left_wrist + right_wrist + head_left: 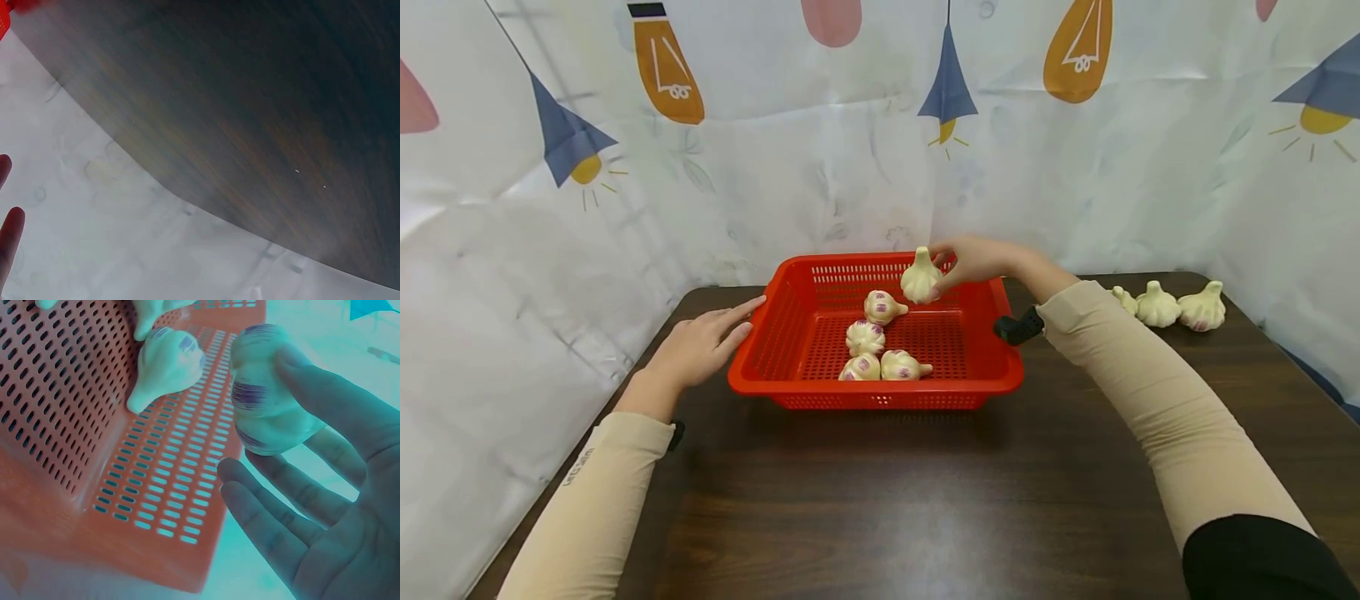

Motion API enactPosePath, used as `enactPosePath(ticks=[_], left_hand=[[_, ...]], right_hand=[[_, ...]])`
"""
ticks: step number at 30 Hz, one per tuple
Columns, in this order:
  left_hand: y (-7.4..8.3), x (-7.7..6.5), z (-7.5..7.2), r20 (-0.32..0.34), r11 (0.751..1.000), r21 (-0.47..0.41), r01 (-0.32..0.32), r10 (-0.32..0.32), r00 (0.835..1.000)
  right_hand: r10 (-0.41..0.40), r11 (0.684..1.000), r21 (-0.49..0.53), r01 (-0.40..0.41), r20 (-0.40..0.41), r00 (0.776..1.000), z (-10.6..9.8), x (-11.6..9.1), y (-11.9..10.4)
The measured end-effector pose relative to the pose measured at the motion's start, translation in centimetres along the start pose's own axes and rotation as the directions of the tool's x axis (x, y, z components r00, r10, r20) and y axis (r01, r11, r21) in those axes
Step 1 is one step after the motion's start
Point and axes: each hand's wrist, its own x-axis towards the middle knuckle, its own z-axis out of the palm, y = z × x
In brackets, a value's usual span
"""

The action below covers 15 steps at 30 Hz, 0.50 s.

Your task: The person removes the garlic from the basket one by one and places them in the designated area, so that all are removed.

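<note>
1 red rectangular perforated plastic basket (880, 387) holds 4 purple-patched cream garlic bulbs (865, 338); 3 more bulbs (1158, 307) at its 3 o'clock on dark wood-grain table (887, 500). Right hand (976, 260) pinches 1 round cream garlic bulb (919, 279), neck up, purple-streaked, over basket at 1 o'clock. Left hand (696, 346) grips nothing, fingers straight at 9 o'clock rim.

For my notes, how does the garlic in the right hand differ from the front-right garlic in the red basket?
The held garlic has its stem up; the front-right garlic lies sideways, stem pointing right. The right hand grips the held garlic; the front-right garlic rests in the red basket. Both are pale with purple marks.
</note>
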Motion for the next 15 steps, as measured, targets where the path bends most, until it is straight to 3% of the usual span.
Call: enactPosePath(ticks=[7, 15], left_hand=[[-0.1, 0.3, 0.0, -0.004, 1.000, 0.010, -0.011, 0.011, 1.000], [-0.1, 0.2, -0.1, 0.014, 1.000, 0.018, 0.002, -0.002, 1.000]], right_hand=[[-0.054, 0.998, 0.011, 0.055, -0.032, 0.998, -0.5, -1.5, 0.2], [-0.057, 0.997, 0.054, 0.060, -0.049, 0.997, -0.6, -3.1, -0.4]])
